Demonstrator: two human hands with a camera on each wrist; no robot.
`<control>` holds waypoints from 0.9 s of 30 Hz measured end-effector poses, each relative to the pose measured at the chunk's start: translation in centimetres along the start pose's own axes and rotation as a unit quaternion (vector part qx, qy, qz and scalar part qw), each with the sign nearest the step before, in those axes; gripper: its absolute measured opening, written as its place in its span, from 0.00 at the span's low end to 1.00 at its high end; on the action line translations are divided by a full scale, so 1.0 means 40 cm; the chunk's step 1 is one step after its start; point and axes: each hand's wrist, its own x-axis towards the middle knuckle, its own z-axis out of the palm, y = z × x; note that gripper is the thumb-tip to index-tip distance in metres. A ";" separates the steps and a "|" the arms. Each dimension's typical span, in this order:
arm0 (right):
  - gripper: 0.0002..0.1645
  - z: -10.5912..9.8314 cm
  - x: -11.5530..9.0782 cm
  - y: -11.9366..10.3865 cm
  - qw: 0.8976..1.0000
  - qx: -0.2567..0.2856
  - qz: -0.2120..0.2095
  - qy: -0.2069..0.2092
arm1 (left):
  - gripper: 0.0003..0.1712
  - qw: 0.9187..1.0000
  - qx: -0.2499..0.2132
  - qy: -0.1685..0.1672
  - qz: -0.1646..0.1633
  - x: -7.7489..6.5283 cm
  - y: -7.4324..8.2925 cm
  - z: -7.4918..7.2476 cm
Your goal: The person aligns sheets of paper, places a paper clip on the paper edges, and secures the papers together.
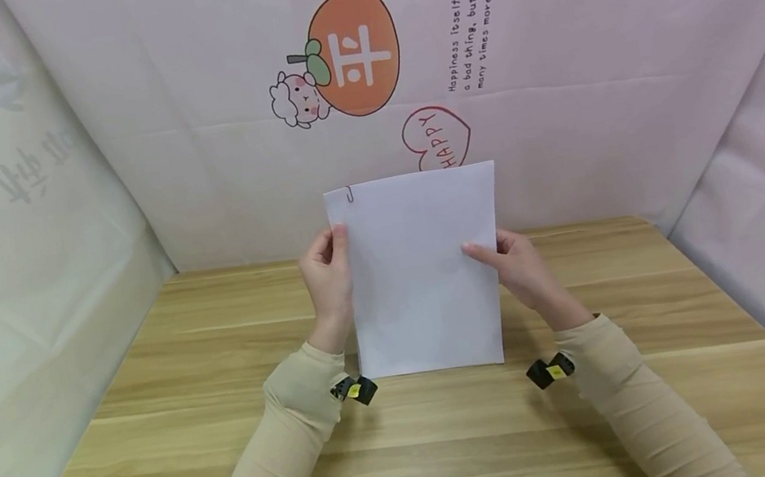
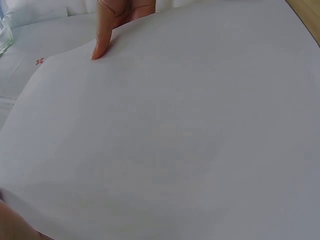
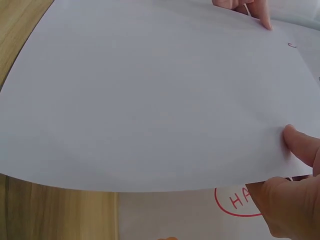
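White paper (image 1: 423,290), blank on the side facing me, is held upright above the table. A small paper clip (image 1: 349,194) sits on its top edge near the left corner; in the right wrist view the clip (image 3: 292,45) looks red. My left hand (image 1: 330,275) pinches the left edge just below that corner, thumb in front. On the right edge, about midway up, my right hand (image 1: 520,267) pinches the paper with its thumb laid across the front. The fingers behind the paper are partly hidden, and how many sheets there are I cannot tell.
A wood-grain table (image 1: 444,452) lies beneath my forearms. Behind it rises a pale printed cloth (image 1: 225,130) with an orange fruit drawing and lettering. More cloth hangs along the left and right sides. Each wrist carries a small black camera (image 1: 357,391).
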 end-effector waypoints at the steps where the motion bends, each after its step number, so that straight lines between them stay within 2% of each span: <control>1: 0.35 0.000 0.001 0.001 1.000 0.002 0.001 0.000 | 0.17 1.000 0.004 -0.003 -0.002 -0.004 0.007 -0.001; 4: 0.35 0.001 0.003 0.001 1.000 0.011 0.004 -0.001 | 0.16 1.000 0.012 -0.009 -0.006 -0.016 0.030 -0.001; 9: 0.36 0.001 0.003 -0.003 1.000 0.016 0.006 -0.003 | 0.16 0.999 0.026 -0.018 -0.018 -0.015 0.019 -0.002; 17: 0.35 -0.002 0.014 -0.003 0.999 0.033 0.022 -0.004 | 0.20 0.996 0.055 -0.045 -0.051 0.012 -0.067 -0.012; 27: 0.35 -0.007 0.027 0.004 0.998 0.044 0.049 -0.007 | 0.20 0.994 0.083 -0.060 -0.040 0.009 -0.100 -0.013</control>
